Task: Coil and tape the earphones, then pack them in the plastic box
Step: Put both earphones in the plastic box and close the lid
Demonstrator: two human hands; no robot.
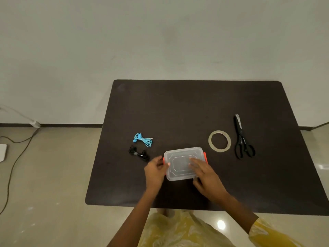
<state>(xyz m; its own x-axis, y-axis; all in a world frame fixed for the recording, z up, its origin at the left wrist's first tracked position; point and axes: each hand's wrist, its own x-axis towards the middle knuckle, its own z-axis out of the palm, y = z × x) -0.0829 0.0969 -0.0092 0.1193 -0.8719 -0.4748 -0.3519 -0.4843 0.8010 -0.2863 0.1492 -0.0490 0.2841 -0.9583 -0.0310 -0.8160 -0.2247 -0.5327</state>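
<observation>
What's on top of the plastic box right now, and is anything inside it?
The clear lid sits on the plastic box, and the right hand rests flat on the lid. The left hand grips the left end. Through the lid nothing shows inside, though the right hand covers part of it.

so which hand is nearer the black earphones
Left. The left hand grips the clear plastic box's left edge, just right of the coiled black earphones. The right hand rests on the lid's right side, farther away.
</observation>
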